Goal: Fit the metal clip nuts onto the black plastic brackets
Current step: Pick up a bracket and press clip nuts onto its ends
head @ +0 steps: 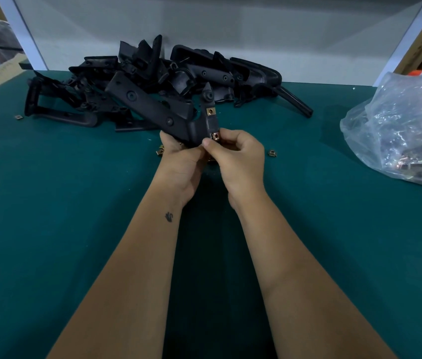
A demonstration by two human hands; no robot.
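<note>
A green table [49, 203] fills most of the frame. A heap of black plastic brackets [153, 81] is piled at upper centre, and a clear plastic bag [399, 130] holding brass-coloured parts is seen at the right edge. One angled black bracket [153, 107] is held up at centre, gripped from below by the left hand [179, 161]. One brass clip nut [211, 111] is already seated on its upright arm. A second clip nut [214, 136] is pinched against the bracket by the right hand [235, 154], fingers curled. Loose clip nuts [272, 153] are scattered on the table near the hands. No writing can be read.
</note>
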